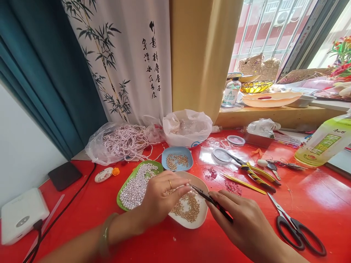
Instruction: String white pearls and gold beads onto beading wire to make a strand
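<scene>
My left hand (161, 195), with a ring and a bangle, pinches something too small to make out above a white dish (201, 219) of gold beads (189, 210). In my right hand (244, 219) is a pair of dark-handled pliers (214, 202), whose tips meet the left fingertips. Left of the white dish, partly behind my left hand, lies a green tray (120, 202) of pearly beads (134, 190). A blue dish (164, 160) with some gold beads stands just behind.
Black-handled scissors (296, 228), yellow tweezers (244, 182) and yellow-black pliers (255, 173) lie on the right. Bead strings (126, 140) in plastic and a white bag (188, 128) are at the back. A bottle (325, 140) stands far right; a white box (24, 215) and cable are left.
</scene>
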{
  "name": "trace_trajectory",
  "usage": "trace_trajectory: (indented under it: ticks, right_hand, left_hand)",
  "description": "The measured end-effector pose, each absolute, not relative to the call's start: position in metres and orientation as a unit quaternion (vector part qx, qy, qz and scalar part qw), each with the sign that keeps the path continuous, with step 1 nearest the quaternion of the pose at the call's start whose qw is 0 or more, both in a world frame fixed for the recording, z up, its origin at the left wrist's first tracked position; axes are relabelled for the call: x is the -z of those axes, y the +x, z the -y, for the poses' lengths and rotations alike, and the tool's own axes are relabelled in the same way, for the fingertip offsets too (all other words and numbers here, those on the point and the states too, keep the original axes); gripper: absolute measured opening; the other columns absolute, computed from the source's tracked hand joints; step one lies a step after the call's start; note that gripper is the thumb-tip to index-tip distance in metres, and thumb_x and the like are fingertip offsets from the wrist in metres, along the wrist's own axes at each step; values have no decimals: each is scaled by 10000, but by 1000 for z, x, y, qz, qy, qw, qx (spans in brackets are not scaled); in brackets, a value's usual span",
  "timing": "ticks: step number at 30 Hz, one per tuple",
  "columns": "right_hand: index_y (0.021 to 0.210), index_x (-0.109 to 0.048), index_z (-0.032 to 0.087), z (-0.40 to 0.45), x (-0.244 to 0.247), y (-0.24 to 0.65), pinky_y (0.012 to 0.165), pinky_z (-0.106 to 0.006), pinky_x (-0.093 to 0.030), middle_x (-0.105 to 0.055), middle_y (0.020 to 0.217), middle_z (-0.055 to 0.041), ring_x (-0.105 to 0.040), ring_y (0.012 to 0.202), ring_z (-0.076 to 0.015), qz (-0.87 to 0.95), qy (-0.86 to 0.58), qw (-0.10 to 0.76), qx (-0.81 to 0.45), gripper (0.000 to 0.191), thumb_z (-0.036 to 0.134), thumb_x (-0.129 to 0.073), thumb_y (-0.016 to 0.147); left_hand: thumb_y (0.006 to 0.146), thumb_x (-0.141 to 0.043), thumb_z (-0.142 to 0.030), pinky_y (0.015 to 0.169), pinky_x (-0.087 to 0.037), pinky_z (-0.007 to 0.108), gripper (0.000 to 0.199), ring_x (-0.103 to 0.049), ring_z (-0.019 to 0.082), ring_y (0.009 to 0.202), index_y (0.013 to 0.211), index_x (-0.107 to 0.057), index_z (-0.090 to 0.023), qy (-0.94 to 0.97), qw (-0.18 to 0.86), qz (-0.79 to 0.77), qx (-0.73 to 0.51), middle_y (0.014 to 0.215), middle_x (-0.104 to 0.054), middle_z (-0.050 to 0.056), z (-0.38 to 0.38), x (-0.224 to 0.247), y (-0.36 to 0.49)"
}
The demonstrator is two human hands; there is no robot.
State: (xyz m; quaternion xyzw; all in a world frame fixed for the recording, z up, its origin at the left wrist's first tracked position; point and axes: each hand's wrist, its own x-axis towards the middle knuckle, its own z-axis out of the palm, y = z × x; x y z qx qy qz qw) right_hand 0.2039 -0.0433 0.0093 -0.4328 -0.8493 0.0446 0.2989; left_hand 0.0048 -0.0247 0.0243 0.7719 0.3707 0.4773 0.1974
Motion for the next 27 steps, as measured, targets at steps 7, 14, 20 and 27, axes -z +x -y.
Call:
trace_trajectory:
  ticks: [7, 14, 20, 27]
  right_hand:
    - [812, -606, 142, 44, -11, 203, 456, -254, -346, -586, 608, -56, -531, 507, -144, 854, -418, 310, -18, 235, 235, -395, 850]
    - [793, -605, 143, 46, -11, 201, 432, -252, -337, -584, 599, -51, -534, 489, -143, 856, -411, 314, -3, 231, 221, -393, 845]
    - [839, -600, 137, 47, -9, 200, 439, -259, -348, -596, 605, -50, -542, 489, -147, 856, -407, 319, -8, 215, 217, -401, 846]
    - [853, -592, 131, 51, -8, 199, 446, -265, -347, -605, 638, -56, -545, 505, -149, 855, -406, 321, -27, 193, 209, -415, 846]
  left_hand:
    - [756, -566, -199, 629, -455, 292, 142, -564, 161, 658, 824, -688, -178, 768, 238, -369, -466, 695, -671, 59, 25, -23, 4]
    - [764, -543, -141, 642, -443, 291, 168, -555, 154, 647, 836, -686, -193, 783, 204, -345, -476, 680, -671, 47, 27, -20, 4]
    - [757, -548, -120, 616, -447, 274, 142, -547, 146, 625, 807, -678, -145, 789, 190, -344, -473, 652, -663, 57, 33, -20, 7]
    - [755, -551, -112, 619, -447, 264, 122, -536, 137, 619, 775, -671, -108, 790, 158, -360, -471, 620, -643, 64, 32, -20, 8]
